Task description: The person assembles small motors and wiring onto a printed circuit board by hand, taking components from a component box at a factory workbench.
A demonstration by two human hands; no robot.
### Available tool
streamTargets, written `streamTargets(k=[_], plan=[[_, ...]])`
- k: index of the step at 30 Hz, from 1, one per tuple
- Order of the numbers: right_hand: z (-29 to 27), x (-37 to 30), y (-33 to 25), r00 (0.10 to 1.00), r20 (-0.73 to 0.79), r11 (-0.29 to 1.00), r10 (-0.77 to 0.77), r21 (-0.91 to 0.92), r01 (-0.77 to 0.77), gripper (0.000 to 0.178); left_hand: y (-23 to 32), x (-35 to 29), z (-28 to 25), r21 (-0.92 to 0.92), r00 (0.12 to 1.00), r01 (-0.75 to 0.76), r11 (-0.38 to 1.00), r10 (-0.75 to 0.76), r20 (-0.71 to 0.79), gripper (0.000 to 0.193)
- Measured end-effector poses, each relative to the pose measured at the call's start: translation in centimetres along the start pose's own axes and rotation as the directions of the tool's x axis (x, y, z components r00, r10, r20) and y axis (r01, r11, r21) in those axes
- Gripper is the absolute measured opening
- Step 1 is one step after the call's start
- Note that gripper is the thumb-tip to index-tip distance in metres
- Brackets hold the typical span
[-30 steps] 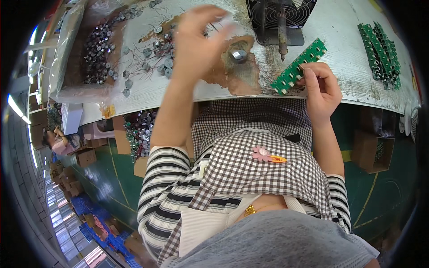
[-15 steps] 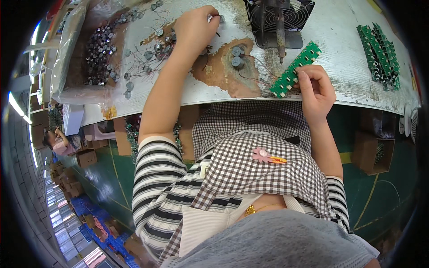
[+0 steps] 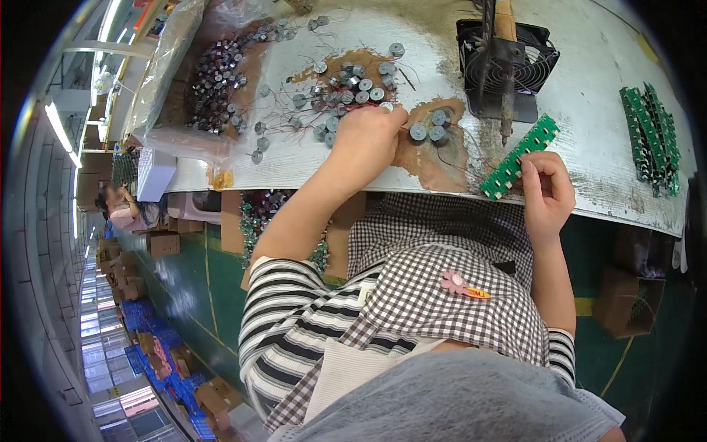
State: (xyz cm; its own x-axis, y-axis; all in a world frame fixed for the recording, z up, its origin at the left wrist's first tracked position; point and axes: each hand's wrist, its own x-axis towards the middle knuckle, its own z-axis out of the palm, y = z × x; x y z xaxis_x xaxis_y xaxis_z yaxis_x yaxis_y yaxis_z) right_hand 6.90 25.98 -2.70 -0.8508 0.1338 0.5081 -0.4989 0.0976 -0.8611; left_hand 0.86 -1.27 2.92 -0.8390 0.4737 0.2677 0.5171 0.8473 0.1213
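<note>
Fingers of the left hand (image 3: 364, 136) pinched a small part at frame centre. Right hand (image 3: 546, 193) grasped the board (image 3: 520, 156); steadying it on the surface (image 3: 589, 96) seemed wise.

Electronics assembly workshop: soldering iron (image 3: 507, 88), green circuit boards (image 3: 649, 140), scorched workbench (image 3: 589, 74).

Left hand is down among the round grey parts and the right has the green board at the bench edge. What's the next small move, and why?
Probably close the left hand on one small grey round part at its fingertips and carry it right toward the green circuit board strip. The right hand pinches the strip's near end, tilted on the bench, while loose parts lie between them.
</note>
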Motion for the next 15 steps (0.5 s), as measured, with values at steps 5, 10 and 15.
streamTargets(k=[5, 10, 15], plan=[[0.3, 0.2, 0.2, 0.999, 0.0, 0.999, -0.042, 0.006, 0.042, 0.004, -0.9, 0.4, -0.2, 0.338, 0.97, -0.22, 0.915, 0.242, -0.026, 0.006], [0.2, 0.2, 0.1, 0.999, 0.005, 0.999, -0.043, 0.001, 0.043, 0.004, 0.5, 0.6, -0.6, 0.188, 0.984, -0.124, 0.974, 0.096, 0.153, 0.008], [0.2, 0.2, -0.1, 0.999, 0.026, 1.0, -0.025, 0.009, 0.025, 0.005, 0.2, 0.9, -1.5, -0.109, 0.953, -0.007, 0.994, 0.039, 0.301, 0.014]])
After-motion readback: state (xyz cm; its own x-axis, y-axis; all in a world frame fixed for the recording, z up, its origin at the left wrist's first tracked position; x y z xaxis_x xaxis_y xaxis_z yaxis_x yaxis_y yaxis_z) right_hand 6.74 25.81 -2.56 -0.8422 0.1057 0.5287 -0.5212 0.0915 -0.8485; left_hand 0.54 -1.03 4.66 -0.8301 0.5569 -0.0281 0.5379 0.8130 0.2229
